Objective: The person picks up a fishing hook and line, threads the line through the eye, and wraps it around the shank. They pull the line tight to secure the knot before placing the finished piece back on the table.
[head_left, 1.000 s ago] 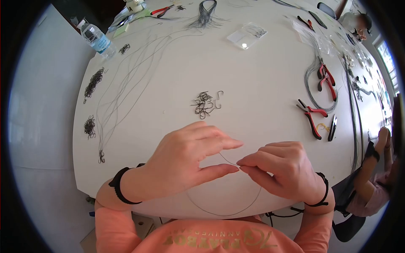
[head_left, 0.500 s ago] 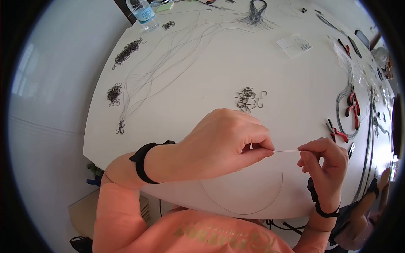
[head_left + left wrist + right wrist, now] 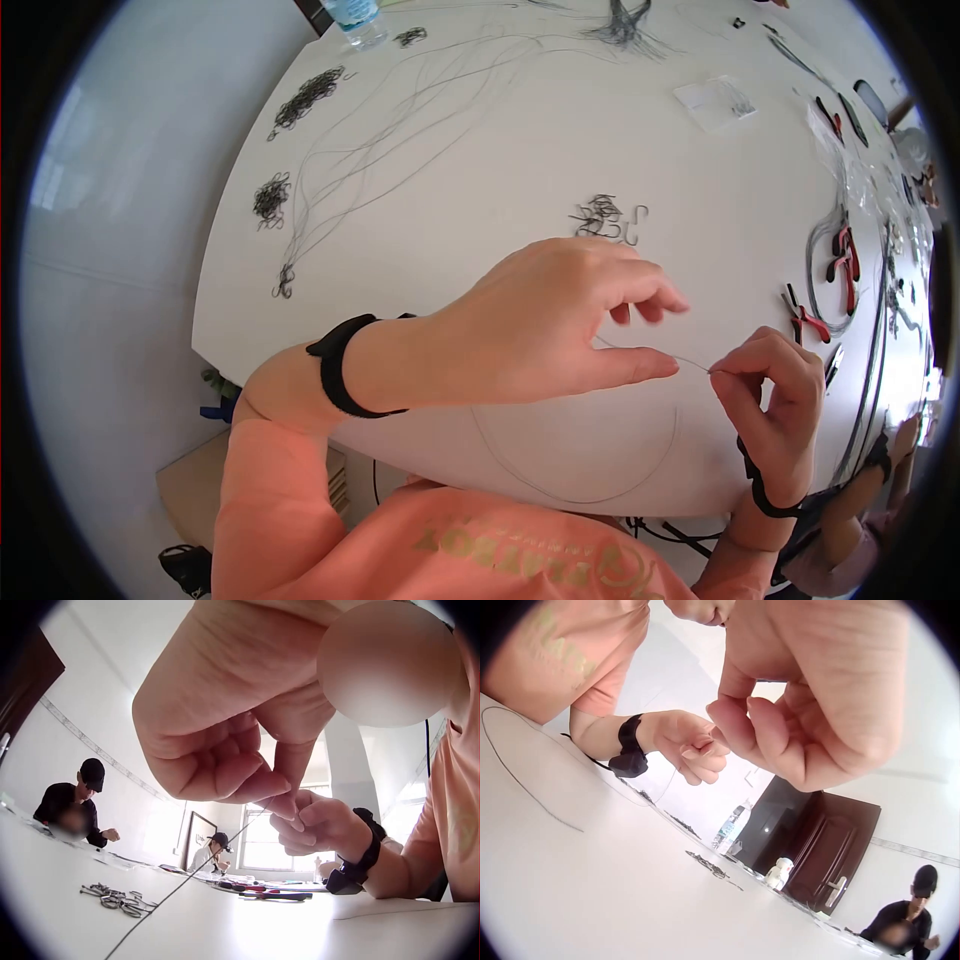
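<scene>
A thin dark wire (image 3: 692, 363) spans the short gap between my two hands above the white table (image 3: 480, 230). My left hand (image 3: 560, 320) has its thumb stretched toward the right hand, its upper fingers are lifted loosely, and the wire runs out from under them. In the left wrist view the wire (image 3: 187, 881) slants down from the left hand (image 3: 225, 727) to the table. My right hand (image 3: 770, 385) pinches the wire's end between thumb and fingertip. The rest of the wire lies as a wide loop (image 3: 580, 498) near the table's front edge.
A small heap of dark hooks (image 3: 605, 220) lies just beyond my hands. Red-handled pliers (image 3: 805, 320) and more tools lie at the right. Long loose wires (image 3: 400, 110), small dark piles (image 3: 270, 195), a water bottle (image 3: 355, 15) and a plastic bag (image 3: 720, 100) are farther back. Other people sit around the table.
Both hands rose off the table and drew apart, pulling the wire taut. Since half a second ago the left hand's upper fingers have lifted away and the wire slants down toward the right hand.
</scene>
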Available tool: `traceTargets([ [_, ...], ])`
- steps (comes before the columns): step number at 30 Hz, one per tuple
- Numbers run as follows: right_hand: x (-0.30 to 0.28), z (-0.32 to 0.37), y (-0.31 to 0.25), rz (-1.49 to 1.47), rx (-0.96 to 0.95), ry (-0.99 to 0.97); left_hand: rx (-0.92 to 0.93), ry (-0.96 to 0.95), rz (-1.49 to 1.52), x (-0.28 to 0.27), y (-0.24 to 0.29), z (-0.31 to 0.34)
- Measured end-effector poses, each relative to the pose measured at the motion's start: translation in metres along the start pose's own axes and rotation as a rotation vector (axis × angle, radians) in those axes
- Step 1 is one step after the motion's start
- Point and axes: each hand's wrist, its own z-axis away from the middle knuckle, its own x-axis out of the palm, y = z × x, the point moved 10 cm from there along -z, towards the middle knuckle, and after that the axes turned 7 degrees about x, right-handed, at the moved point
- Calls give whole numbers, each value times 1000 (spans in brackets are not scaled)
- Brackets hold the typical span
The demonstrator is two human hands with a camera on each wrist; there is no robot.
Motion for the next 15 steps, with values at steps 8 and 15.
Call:
traceTargets([
  [8,9,2,-7,-200,-81,35,-24,-82,156,16,2,1],
  [15,7,7,-15,-188,-162,118,-164,9,436,22,-10,5],
])
